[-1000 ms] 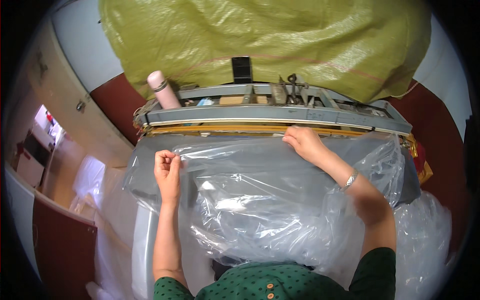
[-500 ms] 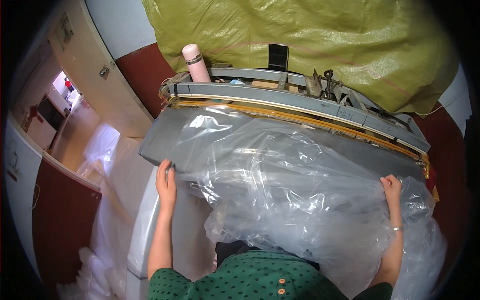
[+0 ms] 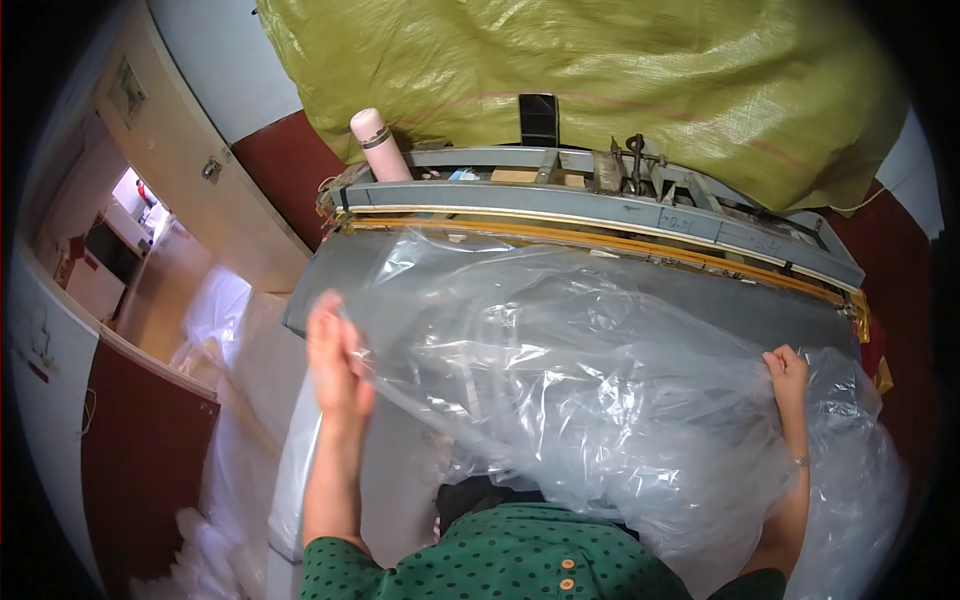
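A large sheet of clear plastic film lies crumpled over the dark grey bed of a metal-framed machine and hangs down in front of me. My left hand, somewhat blurred, is raised over the bed's left end. The film's edge is drawn up to its thumb and fingers, which pinch it. At the right, my right hand has its fingers closed on the film's edge. More film falls in folds around the right forearm.
Behind the bed runs a grey metal frame with yellowish strips. A pink flask and a black phone-like object stand there, before a yellow-green woven sheet. More plastic film lies left, by an open door.
My left hand has risen slightly and turned, lifting the film's left edge into a taut slanting line. My right hand has stayed nearly in place. The view has shifted a little.
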The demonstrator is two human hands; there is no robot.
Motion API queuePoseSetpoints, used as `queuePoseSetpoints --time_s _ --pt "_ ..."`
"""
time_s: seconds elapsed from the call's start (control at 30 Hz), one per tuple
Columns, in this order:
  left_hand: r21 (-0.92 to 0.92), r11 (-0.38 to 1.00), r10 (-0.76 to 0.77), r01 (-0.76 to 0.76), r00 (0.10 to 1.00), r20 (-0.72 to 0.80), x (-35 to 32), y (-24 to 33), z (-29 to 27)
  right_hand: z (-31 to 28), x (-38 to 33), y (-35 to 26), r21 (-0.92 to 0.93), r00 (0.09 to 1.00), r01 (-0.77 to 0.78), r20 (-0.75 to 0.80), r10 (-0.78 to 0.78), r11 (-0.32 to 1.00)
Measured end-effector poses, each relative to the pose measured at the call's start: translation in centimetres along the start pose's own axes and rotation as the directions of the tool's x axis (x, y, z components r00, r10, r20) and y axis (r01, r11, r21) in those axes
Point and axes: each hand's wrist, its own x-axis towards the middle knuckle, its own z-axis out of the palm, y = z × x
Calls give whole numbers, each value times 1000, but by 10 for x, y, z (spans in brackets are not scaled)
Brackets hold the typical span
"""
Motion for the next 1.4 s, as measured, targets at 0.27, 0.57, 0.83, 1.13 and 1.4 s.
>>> queuePoseSetpoints --time_s 0.27,0.57,0.83,1.13,1.4 --pt "973 191 133 -128 986 103 124 -61 -142 -14 0 27 55 999 -30 29 28 998" --pt "632 65 -156 -772 618 771 135 -119 -17 -33 -19 30 33 998 -56 45 55 998" --pt "569 139 -522 -810 428 737 -16 -115 34 -153 -155 132 -59 900 -392 182 396 918" --pt "597 205 -408 -775 487 772 9 -135 62 -136 -232 142 4 765 -626 195 613 780" --pt "641 221 -254 -735 591 766 21 -133 82 -147 -248 176 33 781 -615 166 602 788"
